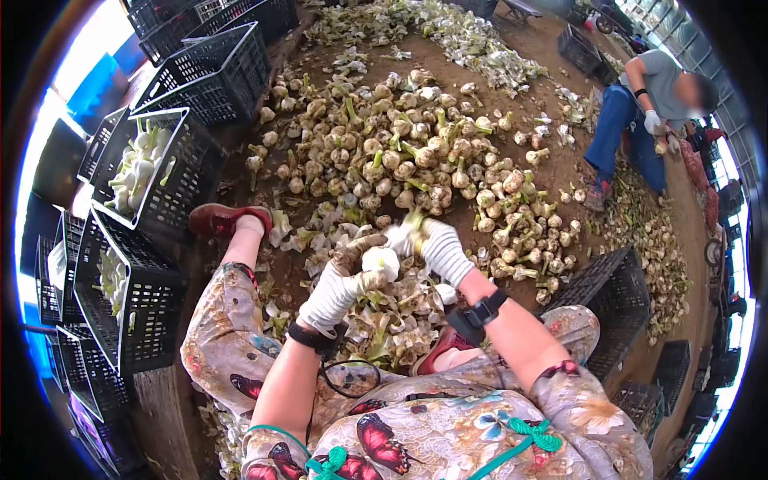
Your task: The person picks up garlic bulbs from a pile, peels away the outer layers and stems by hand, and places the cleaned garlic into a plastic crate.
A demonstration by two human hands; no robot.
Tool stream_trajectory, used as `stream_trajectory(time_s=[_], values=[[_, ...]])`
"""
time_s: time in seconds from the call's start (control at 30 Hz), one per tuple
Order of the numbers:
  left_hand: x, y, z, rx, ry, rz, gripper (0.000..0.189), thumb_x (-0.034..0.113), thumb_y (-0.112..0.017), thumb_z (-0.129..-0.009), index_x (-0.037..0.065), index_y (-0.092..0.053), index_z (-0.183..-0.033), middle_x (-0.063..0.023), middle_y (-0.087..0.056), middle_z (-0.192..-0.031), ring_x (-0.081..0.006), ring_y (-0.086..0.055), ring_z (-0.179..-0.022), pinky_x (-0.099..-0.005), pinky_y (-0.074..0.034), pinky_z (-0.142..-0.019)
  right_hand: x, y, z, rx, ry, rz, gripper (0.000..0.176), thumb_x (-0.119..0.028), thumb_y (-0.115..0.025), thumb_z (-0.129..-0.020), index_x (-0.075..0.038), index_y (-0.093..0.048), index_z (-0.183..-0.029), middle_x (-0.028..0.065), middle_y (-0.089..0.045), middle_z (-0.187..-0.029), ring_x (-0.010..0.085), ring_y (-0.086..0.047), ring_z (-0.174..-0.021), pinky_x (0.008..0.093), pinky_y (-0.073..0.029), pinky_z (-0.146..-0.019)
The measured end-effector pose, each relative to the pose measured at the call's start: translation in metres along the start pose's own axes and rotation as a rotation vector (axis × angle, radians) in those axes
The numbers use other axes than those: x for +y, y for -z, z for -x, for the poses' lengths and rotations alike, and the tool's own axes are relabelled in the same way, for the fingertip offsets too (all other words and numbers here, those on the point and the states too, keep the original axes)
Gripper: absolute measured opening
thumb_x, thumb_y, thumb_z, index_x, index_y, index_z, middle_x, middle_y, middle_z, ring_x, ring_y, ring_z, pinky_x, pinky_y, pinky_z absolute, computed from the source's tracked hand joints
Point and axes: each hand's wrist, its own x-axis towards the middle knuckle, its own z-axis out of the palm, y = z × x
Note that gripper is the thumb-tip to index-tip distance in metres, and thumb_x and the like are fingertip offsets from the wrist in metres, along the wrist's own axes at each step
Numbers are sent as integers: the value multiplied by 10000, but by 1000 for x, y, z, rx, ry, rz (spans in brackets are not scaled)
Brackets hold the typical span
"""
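My left hand [336, 288], in a striped white glove with soiled fingertips, is closed around a peeled white garlic bulb [382, 262]. Close beside the bulb is my right hand [436, 246], gloved the same way. Its fingers are curled together and partly smeared by motion; a pale greenish bit shows at the fingertips, too blurred to name. Below both hands lies a heap of garlic skins [388, 324] between my feet. Just beyond them spreads a big pile of unpeeled garlic bulbs [416, 148] with short cut stems.
On the left, a black crate [172, 180] holds white garlic, and another crate [152, 308] beside it holds some too. More crates are stacked behind. A black crate [616, 296] stands right of my knee. At the upper right sits a gloved person [656, 88]. Loose skins [472, 48] cover the far ground.
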Motion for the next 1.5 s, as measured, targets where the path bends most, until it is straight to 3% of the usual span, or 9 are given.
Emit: stream_trajectory(time_s=[0.1,0.23,0.6,0.83,1.07,1.2,1.33,1.37,1.5], values=[[0,8,-3,43,22,59,646,123,-728,-726,37,-418,-1287,-54,-552,-1103,-135,-547,-971,-263,-474,-814,-48,25,17,-408,-194,359,238,-201,-643,-797,-56,-651,-985,113,-671,-861,154,-612,-738,286,-477,-686],[-18,20,-12,103,-120,56,733,116,-717,-729,57,-323,-1344,-61,-537,-1121,-150,-544,-987,-276,-493,-800,-55,33,30,-313,98,-97,351,-148,-681,-783,-29,-591,-1100,34,-637,-904,82,-561,-817,250,-468,-750],[-12,12,-6,64,42,136,622,209,-708,-761,26,-430,-1286,-90,-561,-1133,-183,-581,-958,-302,-533,-738,-78,26,17,-326,-135,-554,192,-156,-614,-841,17,-617,-924,25,-632,-789,64,-549,-703,240,-467,-633],[-16,10,-7,69,13,45,574,253,-699,-773,17,-457,-1238,-92,-569,-1123,-165,-571,-966,-294,-503,-765,-87,25,30,-162,168,74,220,-150,-659,-782,34,-606,-890,71,-626,-737,156,-581,-665,320,-464,-610],[-12,13,-9,101,111,222,689,504,-609,-780,32,-439,-1252,-81,-577,-1091,-168,-579,-927,-287,-514,-728,-80,14,39,-185,-221,-631,162,-137,-574,-854,13,-574,-914,22,-600,-764,60,-540,-662,196,-445,-592],[-24,16,-10,275,-73,159,484,316,-635,-823,17,-494,-1177,-99,-577,-1084,-189,-593,-930,-325,-538,-732,-86,-7,49,-103,223,-309,149,-94,-565,-828,6,-580,-937,84,-613,-750,126,-551,-643,240,-446,-585],[-25,21,-13,309,-132,291,397,234,-623,-843,6,-509,-1148,-114,-578,-1085,-203,-600,-928,-347,-548,-733,-23,-14,16,-22,-295,-90,212,-140,-535,-840,12,-591,-977,140,-635,-765,158,-583,-675,300,-471,-621],[-24,26,-15,295,-143,308,383,224,-615,-849,4,-510,-1144,-117,-578,-1085,-207,-601,-928,-352,-550,-735,17,-22,13,-58,-235,-171,241,-179,-549,-849,6,-592,-997,138,-647,-804,165,-588,-696,295,-475,-654],[-17,12,-11,410,-82,87,338,177,-595,-866,12,-520,-1151,-103,-602,-1056,-176,-603,-920,-313,-549,-725,-68,-7,36,-72,67,-207,259,-192,-590,-849,11,-593,-1010,78,-643,-833,128,-570,-740,263,-467,-695]])
